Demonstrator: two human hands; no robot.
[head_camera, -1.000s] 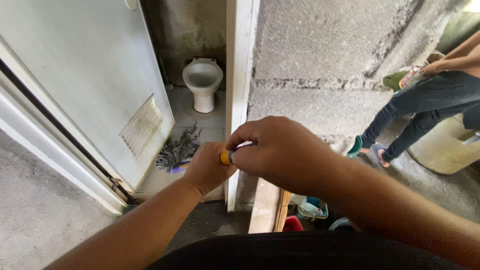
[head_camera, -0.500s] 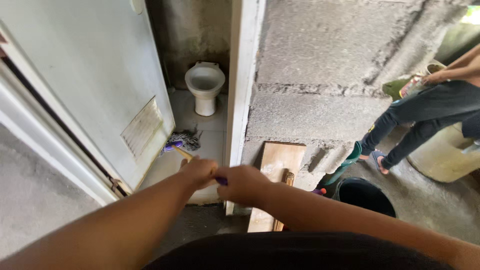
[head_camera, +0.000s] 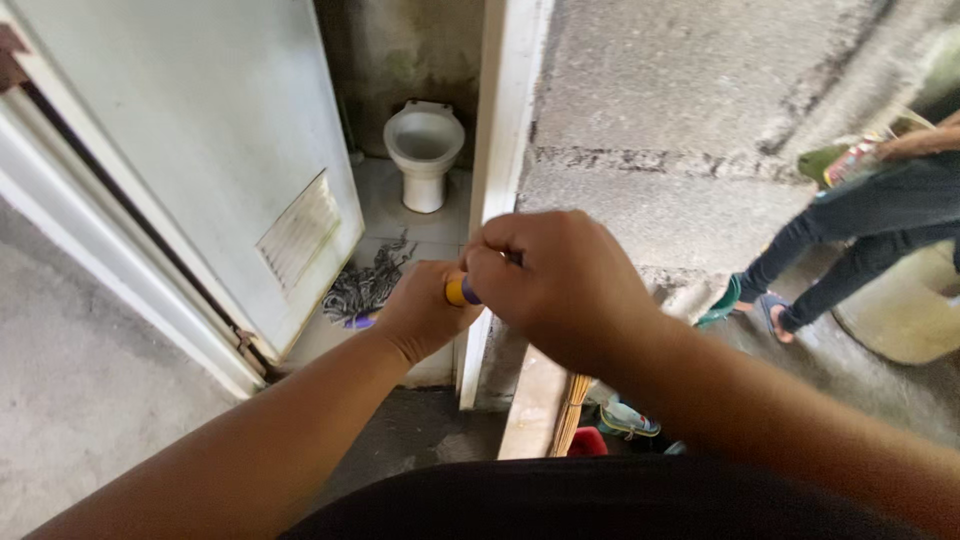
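Note:
Both my hands meet in front of me, close to the white door jamb (head_camera: 505, 110). My left hand (head_camera: 425, 312) is closed around a small yellow and purple object (head_camera: 461, 290), of which only the end shows. My right hand (head_camera: 560, 285) is closed over the same object from the right and hides the rest of it. What the object is I cannot tell.
A white door (head_camera: 200, 150) with a vent stands open at left. Beyond it are a white toilet (head_camera: 424, 150) and a grey mop head (head_camera: 365, 288) on the tiled floor. A bare block wall (head_camera: 690, 120) is at right, where another person's legs (head_camera: 850, 240) bend by a pale tub (head_camera: 915, 310). A plank (head_camera: 535, 405) leans below.
My hands have risen and come nearer the camera, back to the grip of a second ago. The view shifted slightly; the black bucket seen half a second ago is hidden now.

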